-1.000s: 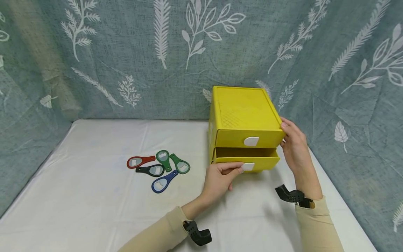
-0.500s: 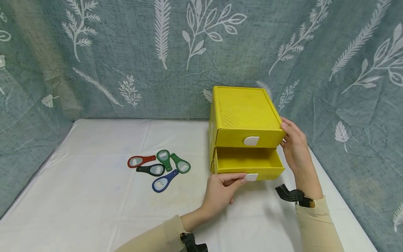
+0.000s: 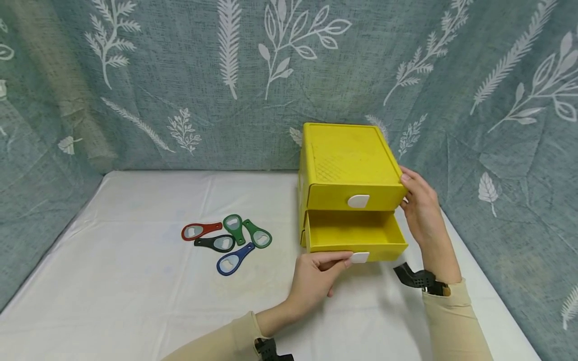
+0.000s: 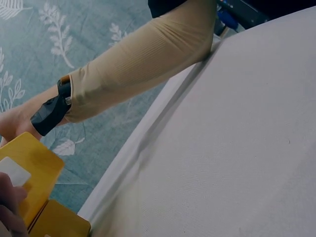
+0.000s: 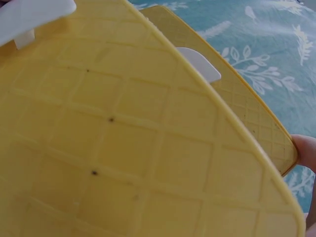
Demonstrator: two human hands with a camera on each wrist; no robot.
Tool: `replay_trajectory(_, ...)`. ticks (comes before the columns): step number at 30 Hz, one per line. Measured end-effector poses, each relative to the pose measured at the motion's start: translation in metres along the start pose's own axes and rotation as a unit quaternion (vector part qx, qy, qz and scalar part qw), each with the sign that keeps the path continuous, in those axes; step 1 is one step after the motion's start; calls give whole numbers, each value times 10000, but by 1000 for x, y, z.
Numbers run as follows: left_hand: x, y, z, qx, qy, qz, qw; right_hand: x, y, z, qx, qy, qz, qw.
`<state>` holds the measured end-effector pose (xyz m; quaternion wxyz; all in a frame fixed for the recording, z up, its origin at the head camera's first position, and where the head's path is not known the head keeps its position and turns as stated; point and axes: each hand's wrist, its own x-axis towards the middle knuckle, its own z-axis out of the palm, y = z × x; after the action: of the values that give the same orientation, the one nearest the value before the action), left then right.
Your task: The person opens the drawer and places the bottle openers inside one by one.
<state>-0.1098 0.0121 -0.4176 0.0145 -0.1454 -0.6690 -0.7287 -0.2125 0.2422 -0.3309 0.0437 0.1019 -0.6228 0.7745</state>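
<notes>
A yellow two-drawer cabinet (image 3: 352, 155) stands at the back right of the white-covered table. Its lower drawer (image 3: 354, 233) is pulled out, and the bare inside shows. My left hand (image 3: 313, 283) pinches the white handle (image 3: 360, 257) of that drawer; in the left wrist view, its fingers (image 4: 9, 202) are at the white tab. With my right hand (image 3: 420, 210) I hold the cabinet's front right edge, beside the shut upper drawer (image 3: 334, 198). The right wrist view is filled by a yellow drawer front (image 5: 133, 133), with a hand (image 5: 305, 150) at the corner behind it.
Several bottle openers lie grouped left of the cabinet: a red one (image 3: 203, 229), a black one (image 3: 217, 243), a blue one (image 3: 232, 261) and green ones (image 3: 234, 228). A patterned green-blue curtain (image 3: 203, 100) hangs behind the table.
My left hand has drawn the lower drawer farther out toward me, so more of its inside shows. The right hand has stayed on the cabinet's edge.
</notes>
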Motion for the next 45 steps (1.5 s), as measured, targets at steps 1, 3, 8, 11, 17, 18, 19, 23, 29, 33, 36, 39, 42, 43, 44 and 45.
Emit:
replay_trajectory(1,-1,0,0,-3,-17,12,10000,0,0,0,-4,0,-2,10000)
replay_trajectory(3,-2,1,-1,5,-65,21,10000,-1,1,0,-7,1,-2,10000)
replay_trajectory(8,-5,1,-6,53,-339,18,9994,-2,2,0,-24,-6,2,10000)
replay_trajectory(11,-8,3,-12,48,-616,-18,9981,-3,2,-1,-98,-65,5,9999)
replay_trajectory(17,-17,17,-33,396,-1218,-42,9917,-2,0,-2,-252,-192,-1,9995)
replay_trajectory(18,-19,20,-39,556,-1271,8,9903,-1,0,-2,-229,-209,10,9995)
replay_trajectory(19,-21,26,-45,718,-1295,75,9889,-1,-1,-2,-216,-227,12,9995)
replay_trajectory(23,-28,38,-80,1259,-1055,418,9855,-1,0,-2,-160,-246,-23,9996)
replay_trajectory(29,-29,34,-145,1884,-54,252,9818,-1,0,-3,-117,-188,-27,9998)
replay_trajectory(33,-29,34,-180,2252,514,-97,9729,0,0,-3,-82,-169,-14,9998)
replay_trajectory(36,-30,31,-196,2448,657,-304,9669,0,1,-3,-66,-152,-7,9999)
replay_trajectory(39,-30,25,-207,2577,641,-480,9629,0,1,-4,-23,-144,-10,9999)
replay_trajectory(42,-30,19,-214,2622,567,-667,9610,1,1,-3,11,-170,-33,9998)
replay_trajectory(43,-30,18,-216,2616,553,-731,9608,1,1,-3,13,-179,-45,9998)
replay_trajectory(44,-31,16,-218,2627,533,-775,9603,1,1,-3,19,-190,-54,9998)
replay_trajectory(45,-31,15,-220,2639,518,-817,9597,1,1,-2,23,-196,-64,9998)
